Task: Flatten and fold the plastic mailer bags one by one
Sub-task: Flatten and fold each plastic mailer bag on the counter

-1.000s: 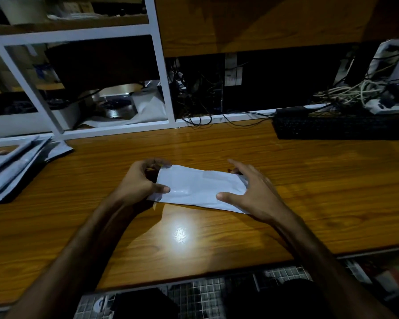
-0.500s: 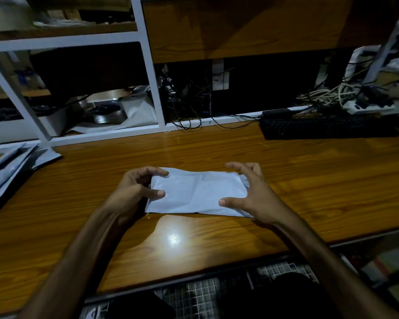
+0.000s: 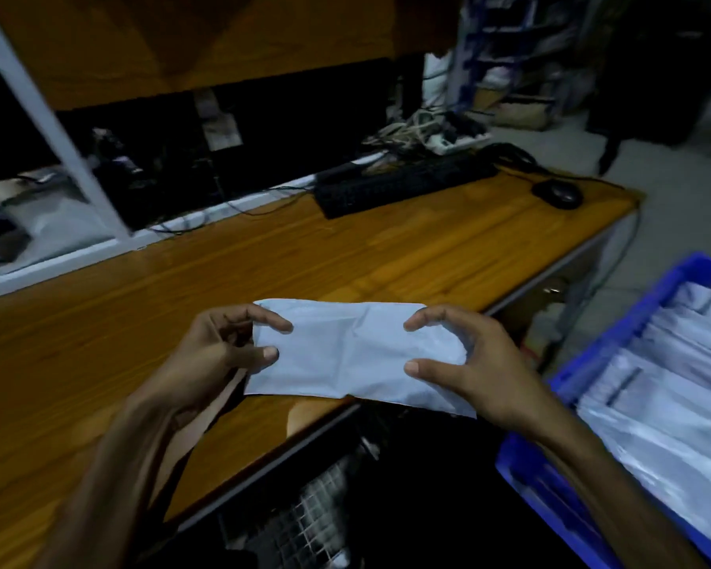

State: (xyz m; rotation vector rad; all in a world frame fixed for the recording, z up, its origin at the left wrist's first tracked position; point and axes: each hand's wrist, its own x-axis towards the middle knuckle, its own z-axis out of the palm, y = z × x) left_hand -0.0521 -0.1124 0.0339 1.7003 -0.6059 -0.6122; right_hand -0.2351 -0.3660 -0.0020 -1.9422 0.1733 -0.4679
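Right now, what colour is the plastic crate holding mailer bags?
Blue plastic crate, clearest in the head view.

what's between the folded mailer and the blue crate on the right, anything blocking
Nothing visible blocks it. Both hands, left and right, grip the folded mailer over the desk edge; only open space lies before the blue crate.
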